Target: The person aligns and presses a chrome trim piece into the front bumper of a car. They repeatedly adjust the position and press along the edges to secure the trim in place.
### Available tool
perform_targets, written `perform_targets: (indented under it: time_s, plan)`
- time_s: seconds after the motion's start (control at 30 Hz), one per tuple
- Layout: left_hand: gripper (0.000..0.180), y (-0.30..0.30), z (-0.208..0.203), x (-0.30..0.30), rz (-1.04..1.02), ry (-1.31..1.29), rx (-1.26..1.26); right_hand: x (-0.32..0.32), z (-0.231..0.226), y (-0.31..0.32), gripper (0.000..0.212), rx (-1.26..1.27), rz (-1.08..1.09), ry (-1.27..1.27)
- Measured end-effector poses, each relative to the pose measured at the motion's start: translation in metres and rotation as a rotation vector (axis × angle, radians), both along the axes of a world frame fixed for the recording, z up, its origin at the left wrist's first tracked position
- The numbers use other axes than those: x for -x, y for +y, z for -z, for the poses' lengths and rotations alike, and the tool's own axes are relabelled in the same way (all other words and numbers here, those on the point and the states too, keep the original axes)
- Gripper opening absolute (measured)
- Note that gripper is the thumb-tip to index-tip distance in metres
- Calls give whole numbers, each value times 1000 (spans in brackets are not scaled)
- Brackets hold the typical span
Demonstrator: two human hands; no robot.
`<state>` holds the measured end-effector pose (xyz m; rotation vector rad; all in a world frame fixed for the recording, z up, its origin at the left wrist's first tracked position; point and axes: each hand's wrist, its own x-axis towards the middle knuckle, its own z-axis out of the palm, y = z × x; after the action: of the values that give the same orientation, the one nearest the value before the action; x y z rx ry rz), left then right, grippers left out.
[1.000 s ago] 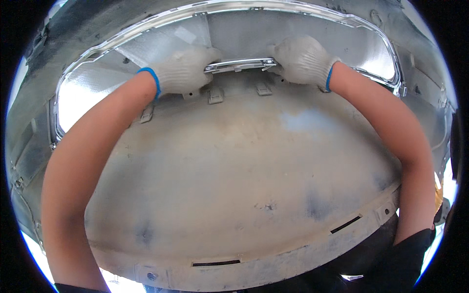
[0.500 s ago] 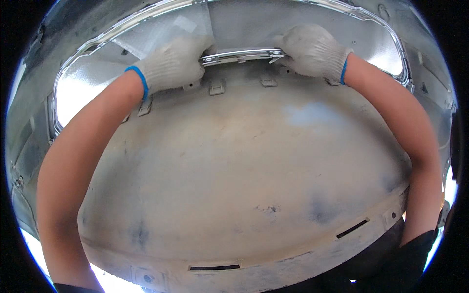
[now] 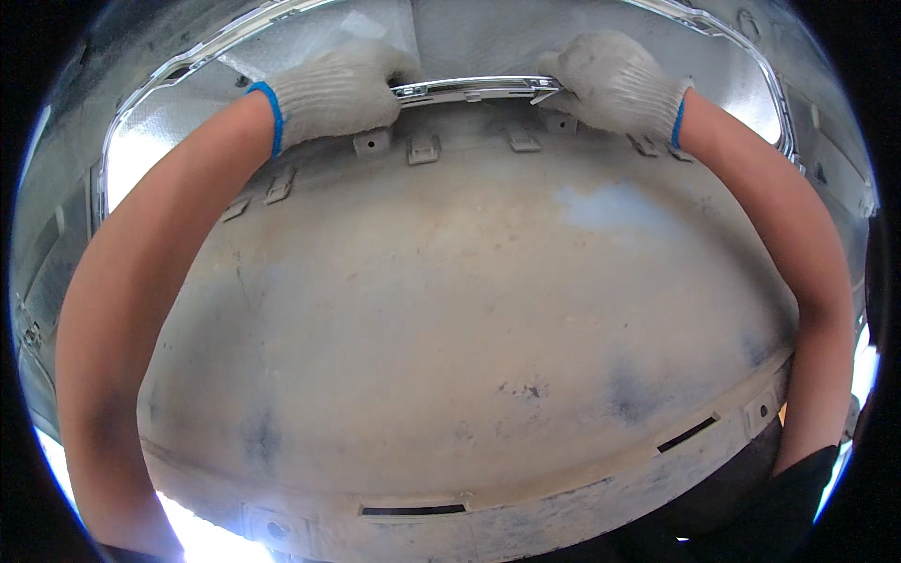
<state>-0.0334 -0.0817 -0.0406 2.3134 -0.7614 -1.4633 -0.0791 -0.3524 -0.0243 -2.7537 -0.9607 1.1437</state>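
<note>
- The curved panel (image 3: pixel 450 310) is filling most of the view, its worn inner face bowing toward its near edge, where two dark slots (image 3: pixel 413 510) are showing.
- The chrome frame (image 3: pixel 225 39) is arching beyond the panel's far edge, a silvery sheet (image 3: pixel 497 42) showing through it.
- The left hand (image 3: pixel 343 94), in a pale knit glove with a blue cuff, is resting over the panel's far edge, left of its middle. Its fingers are curling inward by the strip's left end; the tips are hiding, so I cannot tell how firmly they are closing.
- The right hand (image 3: pixel 615 83), gloved alike, is mirroring it right of the panel's middle, fingers bunching at the strip's right end; its grip I cannot tell either.
- The chrome strip (image 3: pixel 469 86) is lying along the panel's far edge, near its middle, long axis running side to side and almost level. It is stretching rightward from the left fingers and leftward from the right ones, neither hand being clearly nearer.
- Small raised clips (image 3: pixel 423 149) are lining the panel just nearer than the strip.
</note>
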Motion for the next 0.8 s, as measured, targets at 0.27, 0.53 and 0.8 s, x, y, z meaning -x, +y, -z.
perform_targets:
  time_s: [0.27, 0.53, 0.8]
  plan:
    - [39, -10, -14, 2, -16, 78, -134, 4, 11, -6, 28, -120, 6, -131]
    - [44, -5, 0, 3, 64, -23, -81, -7, 7, 1, 28, -17, 14, 81]
    - [38, -7, -9, 7, -46, 23, -85, -20, 0, -2, 34, -93, 99, 219]
